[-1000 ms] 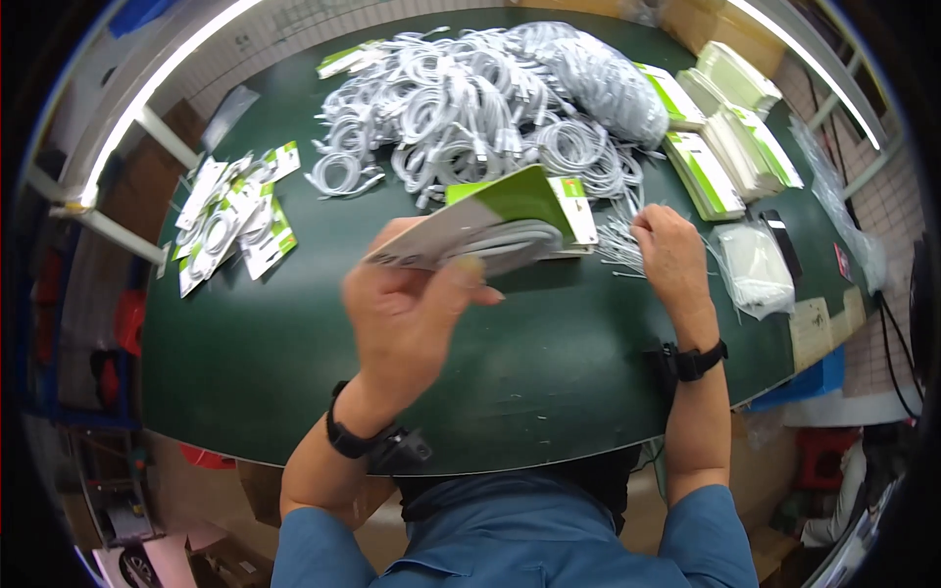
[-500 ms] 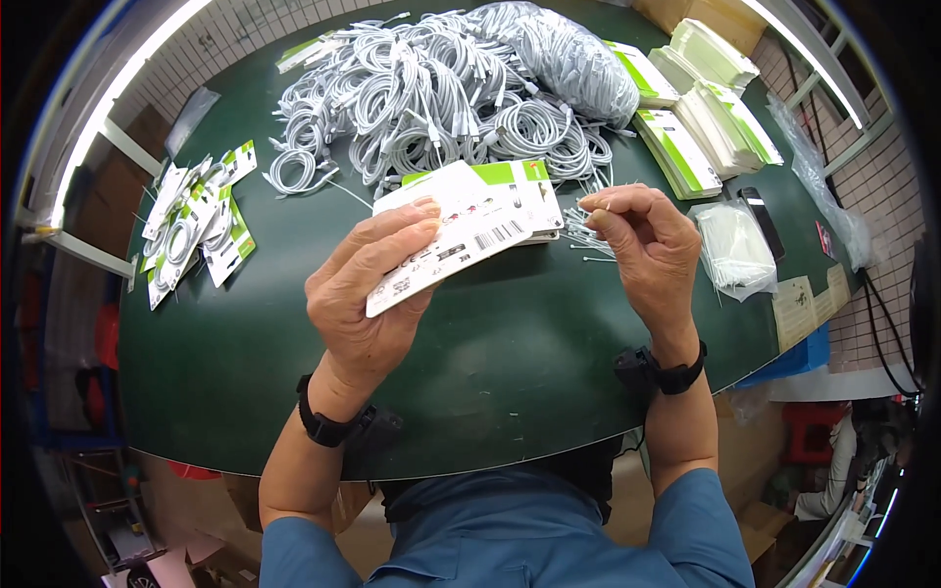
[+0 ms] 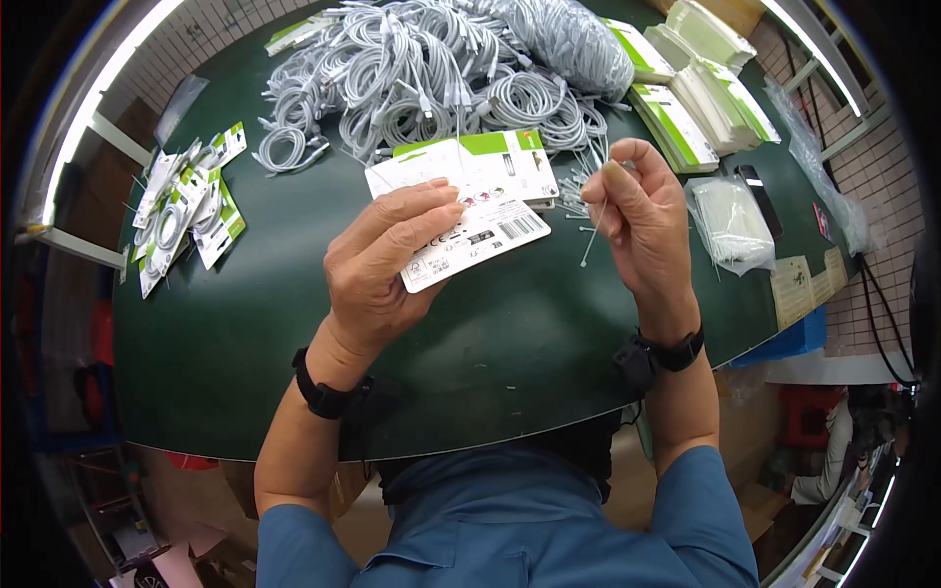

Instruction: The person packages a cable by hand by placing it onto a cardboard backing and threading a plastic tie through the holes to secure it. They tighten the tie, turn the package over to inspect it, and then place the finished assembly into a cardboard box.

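My left hand (image 3: 382, 257) grips a white packaging card (image 3: 487, 245), tilted, its printed back facing up. Thin white strands stick out near the card's upper side. Beyond it lie green-and-white cards (image 3: 535, 169), partly covered by the held one. Off to the right, my right hand (image 3: 647, 216) pinches a thin white cable tie (image 3: 591, 238) between thumb and fingertips; its headed end hangs down over the table. Loose cable ties (image 3: 572, 199) lie scattered just left of that hand, partly hidden by it.
A large heap of coiled grey-white cables (image 3: 392, 83) fills the far middle. Finished-looking carded cables (image 3: 176, 223) lie at left. Stacks of cards (image 3: 676, 127) stand at far right, near a clear bag of cable ties (image 3: 730, 230) and a dark phone-like object (image 3: 761, 201).
My left hand has shifted slightly right with the card, turning it a little. My right hand has risen slightly, and a cable tie now shows hanging from its fingers.
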Tool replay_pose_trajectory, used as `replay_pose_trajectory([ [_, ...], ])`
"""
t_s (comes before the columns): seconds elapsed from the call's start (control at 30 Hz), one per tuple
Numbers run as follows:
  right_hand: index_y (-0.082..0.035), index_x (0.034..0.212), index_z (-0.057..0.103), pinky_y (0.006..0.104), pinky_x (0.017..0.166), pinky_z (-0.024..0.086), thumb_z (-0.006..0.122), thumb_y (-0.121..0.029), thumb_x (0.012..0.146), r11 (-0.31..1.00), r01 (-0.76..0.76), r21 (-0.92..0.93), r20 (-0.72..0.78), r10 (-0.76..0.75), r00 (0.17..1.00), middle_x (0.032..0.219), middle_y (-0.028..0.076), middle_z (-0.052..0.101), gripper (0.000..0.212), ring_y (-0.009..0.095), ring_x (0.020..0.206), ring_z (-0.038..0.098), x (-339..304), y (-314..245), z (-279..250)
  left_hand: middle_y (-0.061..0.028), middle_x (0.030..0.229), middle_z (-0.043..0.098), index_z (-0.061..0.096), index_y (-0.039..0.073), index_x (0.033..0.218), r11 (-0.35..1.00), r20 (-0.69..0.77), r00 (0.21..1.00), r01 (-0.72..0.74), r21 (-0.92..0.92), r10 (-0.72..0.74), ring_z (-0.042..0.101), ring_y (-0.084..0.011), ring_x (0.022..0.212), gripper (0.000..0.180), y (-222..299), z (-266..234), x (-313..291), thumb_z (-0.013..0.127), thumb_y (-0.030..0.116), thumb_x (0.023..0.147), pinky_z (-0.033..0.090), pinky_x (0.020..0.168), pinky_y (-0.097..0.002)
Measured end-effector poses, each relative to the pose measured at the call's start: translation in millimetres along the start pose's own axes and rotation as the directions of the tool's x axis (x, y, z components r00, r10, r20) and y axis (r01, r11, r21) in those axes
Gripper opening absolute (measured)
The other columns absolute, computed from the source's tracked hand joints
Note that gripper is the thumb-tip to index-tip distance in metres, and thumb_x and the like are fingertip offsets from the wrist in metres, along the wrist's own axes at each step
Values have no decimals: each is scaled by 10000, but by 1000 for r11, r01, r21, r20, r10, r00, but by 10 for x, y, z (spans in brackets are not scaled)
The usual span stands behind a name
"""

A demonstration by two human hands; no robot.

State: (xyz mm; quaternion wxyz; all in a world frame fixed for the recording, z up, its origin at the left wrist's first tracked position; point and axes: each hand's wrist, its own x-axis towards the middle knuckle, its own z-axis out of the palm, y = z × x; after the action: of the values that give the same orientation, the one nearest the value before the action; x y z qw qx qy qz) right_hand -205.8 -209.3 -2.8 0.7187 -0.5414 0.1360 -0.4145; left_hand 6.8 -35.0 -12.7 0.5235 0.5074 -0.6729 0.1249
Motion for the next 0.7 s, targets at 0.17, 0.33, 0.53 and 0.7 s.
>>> replay_pose_trajectory([
  [0.17, -59, 1146, 593, 187, 485, 356, 651, -139, 1064, 996, -80, 38, 38, 78, 996, 846, 100, 730, 128, 37, 516, 474, -46, 64, 25, -141, 1121, 767, 781, 24, 1083, 999, 53, 998, -40, 29, 38, 753, -337, 1080, 342, -14, 52, -36, 893, 112, 772, 613, 924, -405],
  [0.33, -56, 1113, 619, 184, 486, 358, 639, -146, 1072, 989, -148, 21, 67, 146, 987, 847, 93, 731, 101, 34, 512, 470, -26, 94, 21, -133, 1100, 766, 782, 29, 1076, 998, 63, 997, -54, 39, 51, 753, -337, 1077, 332, -53, 79, -26, 890, 133, 779, 616, 919, -408],
  [0.53, -37, 1164, 660, 191, 491, 379, 614, -153, 1085, 975, -207, 80, 115, 197, 974, 897, 80, 737, 148, 56, 567, 520, -28, 113, 12, -127, 1097, 763, 778, 32, 1065, 997, 60, 997, -55, 63, 51, 753, -332, 1078, 323, -46, 30, -27, 885, 118, 772, 618, 915, -407],
  [0.7, -21, 1222, 660, 205, 509, 399, 602, -139, 1086, 913, -253, 320, 215, 190, 958, 945, 79, 734, 189, 102, 669, 588, -94, 116, -60, -117, 1103, 762, 775, 39, 1063, 994, 44, 997, -63, 91, 60, 752, -329, 1082, 329, -34, 22, -47, 884, 106, 760, 625, 901, -403],
])
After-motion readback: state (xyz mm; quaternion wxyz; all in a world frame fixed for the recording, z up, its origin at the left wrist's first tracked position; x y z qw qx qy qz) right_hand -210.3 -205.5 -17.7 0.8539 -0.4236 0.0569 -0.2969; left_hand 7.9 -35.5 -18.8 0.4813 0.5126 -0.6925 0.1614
